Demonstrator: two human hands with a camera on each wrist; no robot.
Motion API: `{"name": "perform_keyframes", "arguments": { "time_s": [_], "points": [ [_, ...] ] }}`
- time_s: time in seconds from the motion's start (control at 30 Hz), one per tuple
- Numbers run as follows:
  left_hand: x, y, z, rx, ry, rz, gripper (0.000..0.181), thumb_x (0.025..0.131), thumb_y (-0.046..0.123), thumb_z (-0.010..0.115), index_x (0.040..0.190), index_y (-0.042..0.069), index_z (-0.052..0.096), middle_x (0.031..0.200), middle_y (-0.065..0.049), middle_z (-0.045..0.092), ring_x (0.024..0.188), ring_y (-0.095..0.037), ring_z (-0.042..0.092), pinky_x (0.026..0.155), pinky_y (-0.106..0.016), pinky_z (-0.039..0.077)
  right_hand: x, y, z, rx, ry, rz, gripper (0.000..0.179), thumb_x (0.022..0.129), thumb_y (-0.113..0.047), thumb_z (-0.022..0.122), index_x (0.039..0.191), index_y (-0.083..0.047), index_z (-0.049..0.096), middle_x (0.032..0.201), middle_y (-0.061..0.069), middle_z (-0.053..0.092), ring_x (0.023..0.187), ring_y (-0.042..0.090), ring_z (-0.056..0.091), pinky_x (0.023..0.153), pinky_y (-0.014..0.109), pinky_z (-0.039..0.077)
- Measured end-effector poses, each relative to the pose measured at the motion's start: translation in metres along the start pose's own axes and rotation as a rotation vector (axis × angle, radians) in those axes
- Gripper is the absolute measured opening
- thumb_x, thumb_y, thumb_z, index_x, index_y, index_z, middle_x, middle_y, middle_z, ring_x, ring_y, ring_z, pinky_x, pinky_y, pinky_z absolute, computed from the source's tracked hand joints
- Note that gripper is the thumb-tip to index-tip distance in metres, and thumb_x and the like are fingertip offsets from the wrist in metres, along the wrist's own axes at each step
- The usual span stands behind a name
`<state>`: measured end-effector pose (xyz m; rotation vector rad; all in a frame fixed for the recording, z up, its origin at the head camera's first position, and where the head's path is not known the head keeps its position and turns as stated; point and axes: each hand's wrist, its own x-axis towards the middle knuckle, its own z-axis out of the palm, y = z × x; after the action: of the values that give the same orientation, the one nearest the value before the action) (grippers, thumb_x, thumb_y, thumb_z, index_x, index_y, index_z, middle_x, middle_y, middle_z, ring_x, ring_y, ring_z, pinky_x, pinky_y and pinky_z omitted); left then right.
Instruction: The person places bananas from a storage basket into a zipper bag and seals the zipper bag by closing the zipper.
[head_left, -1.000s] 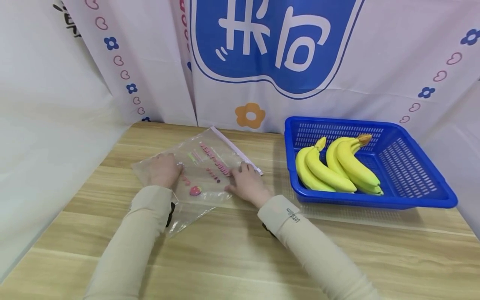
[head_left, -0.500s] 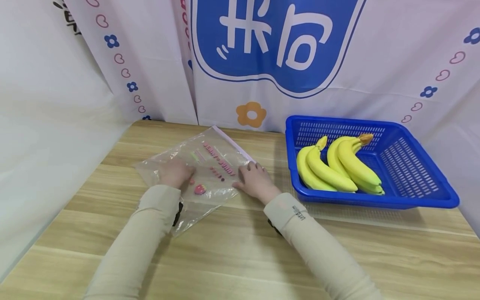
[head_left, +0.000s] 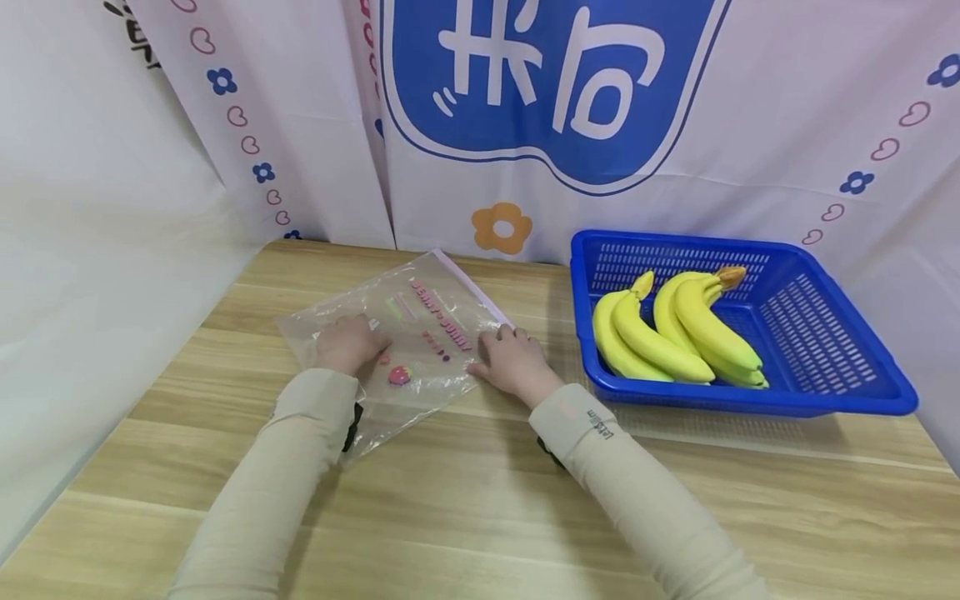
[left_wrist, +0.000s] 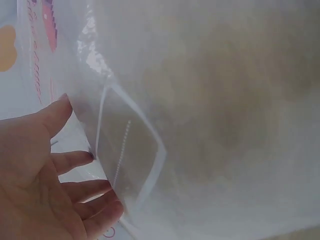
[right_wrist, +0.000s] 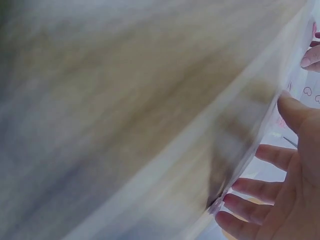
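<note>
A clear plastic zip bag [head_left: 438, 387] with pink lettering and a strawberry print lies flat and turned at an angle on the wooden table. Its pale pink zip strip [head_left: 474, 287] runs along the upper right side. Over the bag's left part rests my left hand [head_left: 347, 346], and in the left wrist view its loosely bent fingers [left_wrist: 82, 190] touch the plastic with their tips. My right hand [head_left: 516, 365] lies at the bag's right corner, by the zip strip's lower end. Its spread fingertips [right_wrist: 242, 185] meet the plastic in the right wrist view.
To the right stands a blue plastic basket [head_left: 825, 403] with slotted walls, holding yellow bananas [head_left: 660, 346] in two bunches. Behind the table [head_left: 450, 517] hangs a white printed cloth [head_left: 465, 187], and white sheeting [head_left: 112, 250] borders the left edge.
Both hands and the bag have shifted a little to the right over the last second. The right hand has drawn slightly toward the bag's right corner. The basket and bananas stay put.
</note>
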<state>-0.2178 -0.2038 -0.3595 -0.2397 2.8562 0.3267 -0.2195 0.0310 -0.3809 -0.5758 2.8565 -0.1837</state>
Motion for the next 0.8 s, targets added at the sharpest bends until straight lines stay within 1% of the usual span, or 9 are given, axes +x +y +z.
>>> {"name": "perform_keyframes", "arguments": {
  "time_s": [0.13,0.23,0.3,0.43,0.53,0.63,0.73,0.8],
  "points": [
    [0.002,-0.002,0.001,-0.008,0.01,0.011,0.053,0.093,0.038,0.052,0.114,-0.011,0.058,0.111,-0.032,0.062,0.096,-0.042,0.061,0.084,-0.05,0.052,0.0,-0.001,-0.002,0.005,0.0,0.006,0.057,0.092,-0.051,0.055,0.133,-0.012,0.051,0.133,0.018,0.053,0.121,0.037,0.052,0.102,0.05,0.044],
    [0.005,-0.004,0.003,-0.004,0.02,0.027,0.051,0.093,0.038,0.053,0.111,-0.01,0.059,0.108,-0.031,0.063,0.093,-0.04,0.062,0.082,-0.049,0.053,0.001,-0.001,-0.003,-0.005,0.028,-0.006,0.053,0.09,-0.05,0.058,0.126,-0.01,0.056,0.127,0.019,0.057,0.116,0.036,0.054,0.099,0.048,0.045],
    [0.006,-0.005,0.003,0.005,0.027,0.047,0.051,0.093,0.037,0.053,0.112,-0.009,0.059,0.11,-0.031,0.062,0.096,-0.041,0.061,0.085,-0.05,0.051,0.003,0.0,-0.003,-0.014,0.046,-0.016,0.054,0.09,-0.05,0.059,0.124,-0.009,0.058,0.126,0.019,0.057,0.115,0.036,0.055,0.099,0.047,0.045],
    [0.008,-0.008,0.004,0.019,0.016,0.097,0.053,0.096,0.036,0.052,0.123,-0.009,0.053,0.121,-0.032,0.057,0.112,-0.046,0.054,0.1,-0.054,0.043,0.006,0.004,0.0,-0.005,0.076,-0.053,0.057,0.088,-0.052,0.061,0.125,-0.008,0.057,0.126,0.017,0.056,0.117,0.034,0.054,0.102,0.045,0.044],
    [0.01,-0.011,0.003,0.007,-0.013,0.127,0.055,0.097,0.034,0.05,0.133,-0.008,0.046,0.13,-0.033,0.05,0.123,-0.047,0.047,0.108,-0.056,0.036,0.008,0.008,0.001,0.021,0.1,-0.106,0.062,0.085,-0.052,0.064,0.128,-0.008,0.055,0.133,0.017,0.052,0.127,0.034,0.048,0.11,0.044,0.038],
    [0.011,-0.011,0.002,-0.012,-0.046,0.154,0.058,0.098,0.032,0.05,0.139,-0.007,0.038,0.137,-0.032,0.044,0.128,-0.048,0.041,0.111,-0.057,0.032,0.01,0.011,0.002,0.044,0.094,-0.157,0.067,0.084,-0.053,0.065,0.134,-0.009,0.051,0.145,0.018,0.043,0.139,0.033,0.037,0.118,0.043,0.028],
    [0.012,-0.011,-0.001,-0.022,-0.063,0.159,0.062,0.097,0.032,0.051,0.143,-0.006,0.033,0.141,-0.033,0.039,0.13,-0.05,0.037,0.111,-0.06,0.029,0.01,0.013,0.001,0.058,0.04,-0.184,0.073,0.086,-0.054,0.062,0.143,-0.012,0.043,0.156,0.017,0.028,0.146,0.033,0.024,0.121,0.045,0.02],
    [0.012,-0.01,-0.001,-0.021,-0.05,0.14,0.064,0.095,0.035,0.054,0.141,-0.005,0.036,0.139,-0.033,0.04,0.128,-0.051,0.038,0.109,-0.062,0.03,0.009,0.014,0.0,0.055,-0.003,-0.194,0.076,0.087,-0.055,0.06,0.147,-0.014,0.037,0.159,0.015,0.021,0.148,0.033,0.017,0.122,0.047,0.016]
  ]
}}
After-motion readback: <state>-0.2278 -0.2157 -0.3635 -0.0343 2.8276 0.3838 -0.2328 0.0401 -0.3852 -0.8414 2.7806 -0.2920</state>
